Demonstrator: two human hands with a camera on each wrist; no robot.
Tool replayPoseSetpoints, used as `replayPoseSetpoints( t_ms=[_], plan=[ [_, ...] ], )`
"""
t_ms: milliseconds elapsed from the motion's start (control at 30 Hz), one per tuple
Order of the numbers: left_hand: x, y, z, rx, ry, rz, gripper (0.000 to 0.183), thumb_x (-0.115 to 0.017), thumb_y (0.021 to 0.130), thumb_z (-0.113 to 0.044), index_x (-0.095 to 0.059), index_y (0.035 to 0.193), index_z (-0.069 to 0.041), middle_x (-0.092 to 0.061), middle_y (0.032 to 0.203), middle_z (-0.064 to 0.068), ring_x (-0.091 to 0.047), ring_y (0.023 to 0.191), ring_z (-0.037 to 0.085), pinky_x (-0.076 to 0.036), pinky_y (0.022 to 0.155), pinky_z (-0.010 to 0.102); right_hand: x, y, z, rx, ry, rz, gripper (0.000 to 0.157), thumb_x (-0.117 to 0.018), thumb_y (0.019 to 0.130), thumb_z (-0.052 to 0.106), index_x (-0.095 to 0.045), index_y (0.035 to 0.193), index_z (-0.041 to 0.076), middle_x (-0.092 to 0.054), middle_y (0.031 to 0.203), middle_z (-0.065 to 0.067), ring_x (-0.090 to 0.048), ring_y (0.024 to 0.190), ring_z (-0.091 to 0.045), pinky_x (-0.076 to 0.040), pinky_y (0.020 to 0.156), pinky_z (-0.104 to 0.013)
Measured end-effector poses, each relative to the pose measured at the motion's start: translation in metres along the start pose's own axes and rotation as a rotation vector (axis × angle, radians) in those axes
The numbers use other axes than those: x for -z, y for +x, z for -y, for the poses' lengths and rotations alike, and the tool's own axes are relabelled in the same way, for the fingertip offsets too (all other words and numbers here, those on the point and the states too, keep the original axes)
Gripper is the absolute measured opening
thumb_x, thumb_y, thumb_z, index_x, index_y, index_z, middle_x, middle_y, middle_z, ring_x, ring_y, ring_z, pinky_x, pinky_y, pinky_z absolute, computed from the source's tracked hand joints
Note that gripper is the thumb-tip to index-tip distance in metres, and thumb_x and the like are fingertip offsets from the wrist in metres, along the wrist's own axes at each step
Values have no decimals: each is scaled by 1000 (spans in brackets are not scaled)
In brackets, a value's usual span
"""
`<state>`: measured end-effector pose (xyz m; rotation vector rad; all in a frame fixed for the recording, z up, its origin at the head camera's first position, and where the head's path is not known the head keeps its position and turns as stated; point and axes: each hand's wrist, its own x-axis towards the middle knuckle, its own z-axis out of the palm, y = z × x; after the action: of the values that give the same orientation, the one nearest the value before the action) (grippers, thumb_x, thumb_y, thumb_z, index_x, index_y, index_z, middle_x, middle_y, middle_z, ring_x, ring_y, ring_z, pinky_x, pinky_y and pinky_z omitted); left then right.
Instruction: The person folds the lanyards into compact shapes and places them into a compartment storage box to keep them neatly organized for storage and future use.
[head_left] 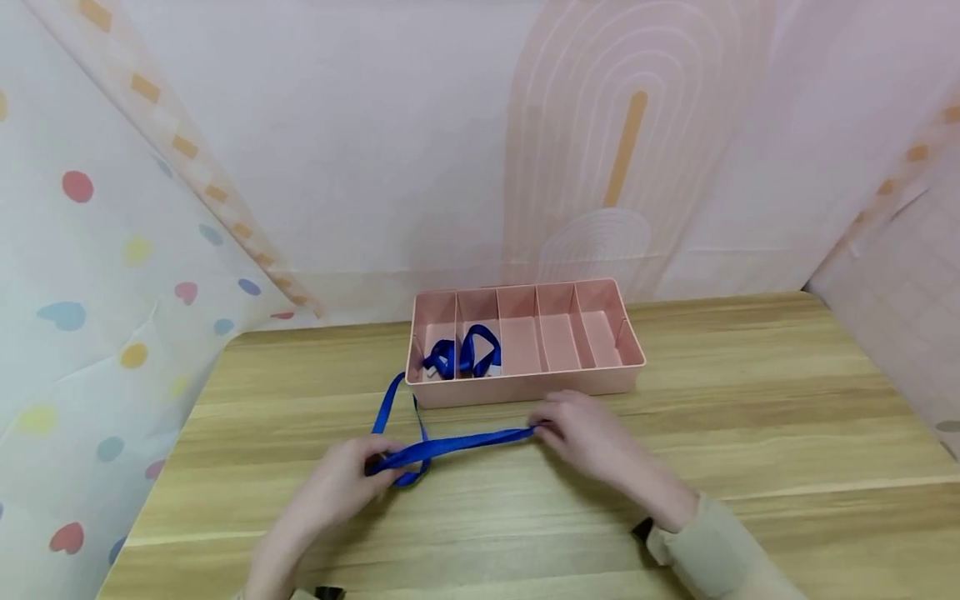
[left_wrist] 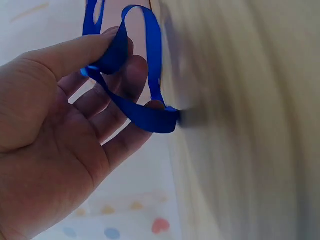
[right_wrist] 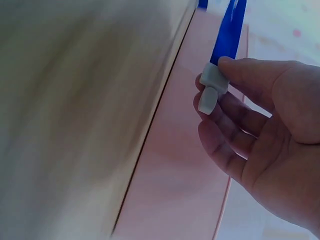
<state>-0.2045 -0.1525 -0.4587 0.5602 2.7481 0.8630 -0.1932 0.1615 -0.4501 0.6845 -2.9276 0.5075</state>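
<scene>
A blue lanyard [head_left: 465, 443] stretches between both hands in front of the pink box. My left hand [head_left: 348, 479] pinches one part of it between thumb and fingers, and a loop of the strap [left_wrist: 150, 117] hangs over the fingers in the left wrist view. At the other end my right hand [head_left: 581, 433] pinches the lanyard beside its white plastic clip [right_wrist: 215, 77], which shows in the right wrist view. A slack length of strap lies on the table by the box's left corner.
The pink box [head_left: 525, 387] with several compartments stands at the back of the wooden table [head_left: 750, 400]. One coiled blue lanyard [head_left: 444, 357] sits in its leftmost compartment, another lanyard [head_left: 467, 350] in the one beside it. A patterned cloth [head_left: 375, 167] hangs behind.
</scene>
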Motion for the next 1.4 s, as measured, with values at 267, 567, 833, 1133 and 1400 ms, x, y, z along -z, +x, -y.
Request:
replayPoseSetpoints(
  t_ms=[267, 567, 833, 1133, 1400],
  plan=[
    [-13, 18, -29, -56, 11, -35, 19, -69, 85, -16, -70, 100, -27, -72, 100, -9, -62, 90, 6, -51, 80, 28, 20, -36, -47, -52, -78, -23, 6, -70, 84, 14, -72, 89, 17, -69, 87, 6, -65, 85, -12, -55, 78, -34],
    [-13, 23, -34, -15, -89, 49, 17, -68, 87, -34, -67, 103, -32, -68, 91, -11, -52, 73, 7, -41, 64, 19, 45, -49, -83, -72, -90, -15, 7, -71, 84, 11, -71, 86, 18, -70, 83, 7, -65, 80, -9, -55, 74, -33],
    [-7, 21, -19, -73, -68, 68, 19, -68, 86, -35, -70, 102, -24, -67, 88, -7, -50, 69, 5, -41, 62, 17, 54, -55, -95, -103, -122, -17, 9, -71, 83, 11, -71, 87, 19, -71, 85, 6, -67, 83, -14, -56, 77, -38],
    [17, 12, 1, -17, -62, -30, 19, -64, 91, -31, -71, 103, -18, -64, 78, -3, -47, 62, 3, -40, 54, 19, 62, -59, -105, -146, -147, -35, 9, -71, 81, 8, -72, 85, 17, -70, 81, 4, -67, 79, -17, -55, 74, -40],
    [37, 4, 19, 11, -103, 9, 16, -58, 94, -18, -69, 104, -11, -67, 76, 2, -57, 65, 6, -45, 58, 19, 64, -62, -114, -194, -173, -5, 10, -73, 79, 9, -71, 82, 18, -71, 82, 3, -68, 78, -18, -55, 71, -43]
  ],
)
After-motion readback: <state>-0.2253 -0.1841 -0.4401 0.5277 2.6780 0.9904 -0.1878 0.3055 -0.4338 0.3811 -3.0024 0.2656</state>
